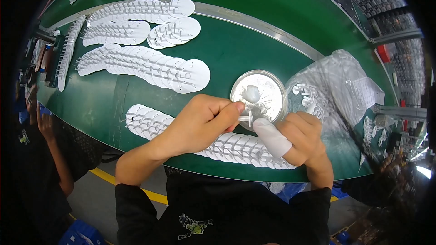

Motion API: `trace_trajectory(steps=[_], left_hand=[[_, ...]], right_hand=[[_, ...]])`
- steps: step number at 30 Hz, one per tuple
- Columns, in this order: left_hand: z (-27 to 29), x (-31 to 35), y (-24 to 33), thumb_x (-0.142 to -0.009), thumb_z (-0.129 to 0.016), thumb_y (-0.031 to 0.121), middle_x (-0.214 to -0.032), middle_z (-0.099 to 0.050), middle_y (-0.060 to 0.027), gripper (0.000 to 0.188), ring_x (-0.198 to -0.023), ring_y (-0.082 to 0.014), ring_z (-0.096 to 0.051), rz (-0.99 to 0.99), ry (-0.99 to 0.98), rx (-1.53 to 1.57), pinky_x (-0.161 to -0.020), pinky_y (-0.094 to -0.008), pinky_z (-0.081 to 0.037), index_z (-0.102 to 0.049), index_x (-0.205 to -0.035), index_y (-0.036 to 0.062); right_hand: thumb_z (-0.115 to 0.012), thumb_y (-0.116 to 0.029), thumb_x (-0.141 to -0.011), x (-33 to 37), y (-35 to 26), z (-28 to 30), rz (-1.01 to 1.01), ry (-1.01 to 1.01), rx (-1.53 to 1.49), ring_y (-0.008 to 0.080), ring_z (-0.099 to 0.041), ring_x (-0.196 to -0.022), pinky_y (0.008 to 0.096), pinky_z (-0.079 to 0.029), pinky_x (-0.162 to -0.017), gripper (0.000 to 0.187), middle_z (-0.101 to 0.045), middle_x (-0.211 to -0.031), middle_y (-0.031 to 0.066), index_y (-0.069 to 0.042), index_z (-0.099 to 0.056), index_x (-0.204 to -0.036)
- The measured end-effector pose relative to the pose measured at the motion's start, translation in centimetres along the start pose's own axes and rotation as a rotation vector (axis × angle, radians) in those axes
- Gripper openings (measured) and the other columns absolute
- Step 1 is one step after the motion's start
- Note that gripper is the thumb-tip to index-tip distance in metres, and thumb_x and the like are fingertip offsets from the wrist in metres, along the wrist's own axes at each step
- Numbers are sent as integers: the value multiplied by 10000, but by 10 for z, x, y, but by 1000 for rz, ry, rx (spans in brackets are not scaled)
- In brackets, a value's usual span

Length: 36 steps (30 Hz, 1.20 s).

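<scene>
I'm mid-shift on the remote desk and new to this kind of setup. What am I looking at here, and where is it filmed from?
There is no machine: these are a person's bare left hand and right hand. The single picture comes from a fisheye camera on their head, looking down, so straight edges bend near the rim. On the green table lie rows of overlapping white discs, a round dish, and a clear plastic bag beside loose-looking small white pieces. The left hand pinches a small white part. The right hand, one digit wearing a white cover, is close by; whether it touches the part is unclear. Another person's hand shows at far left.
</scene>
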<state>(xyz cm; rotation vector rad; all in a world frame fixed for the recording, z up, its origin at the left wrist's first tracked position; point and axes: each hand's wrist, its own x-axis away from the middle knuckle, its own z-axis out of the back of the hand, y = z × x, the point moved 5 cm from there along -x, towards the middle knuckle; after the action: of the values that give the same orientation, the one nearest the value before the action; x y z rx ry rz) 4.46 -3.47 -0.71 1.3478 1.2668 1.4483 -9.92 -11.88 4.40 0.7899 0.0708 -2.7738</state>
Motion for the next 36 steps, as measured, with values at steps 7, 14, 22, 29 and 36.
trace_trajectory(steps=[7, 14, 22, 29, 36], left_hand=[[4, -1, -3, -984, -483, 296, -513, -419, 22, 465, -485, -50, -352, 46, 29, 62, -437, -242, -295, -500, -601, 34], [1, -4, -12, -1012, -406, 220, -642, -470, -45, 297, -492, -68, -371, 24, -190, 726, -393, -209, -227, -493, -830, 3], [0, 15, 26, -712, -770, -10, -789, -675, -105, 206, -605, -157, -573, -891, 357, -371, -515, -238, -417, -651, -879, -16], [-2, 21, 36, -665, -794, 10, -773, -671, -106, 240, -626, -196, -588, -991, 350, -523, -519, -269, -434, -665, -866, -13], [-10, 27, 40, -628, -777, -16, -807, -672, -98, 240, -640, -190, -593, -1054, 336, -620, -513, -257, -456, -683, -848, -7]], right_hand=[[-701, -67, -631, -9, -4, -2, 14, -9, 85, 108, -432, -513, 246, -288, -403, 427, -436, -636, -16, -47, -671, -1057], [-674, -57, -713, 3, 8, -4, -58, -91, 56, 140, -523, -598, 247, -391, -458, 363, -506, -704, 9, -37, -666, -1076], [-581, -71, -902, 16, 21, -7, -595, 47, -1054, 198, -631, -753, 292, -491, -685, 284, -662, -919, 139, 13, -611, -1171], [-547, -89, -931, 18, 19, -13, -694, -6, -1188, 155, -622, -822, 281, -484, -743, 285, -677, -954, 104, -16, -610, -1199], [-570, -30, -895, 14, 18, -11, -554, 27, -1061, 214, -625, -764, 282, -490, -703, 287, -651, -939, 119, -6, -616, -1178]])
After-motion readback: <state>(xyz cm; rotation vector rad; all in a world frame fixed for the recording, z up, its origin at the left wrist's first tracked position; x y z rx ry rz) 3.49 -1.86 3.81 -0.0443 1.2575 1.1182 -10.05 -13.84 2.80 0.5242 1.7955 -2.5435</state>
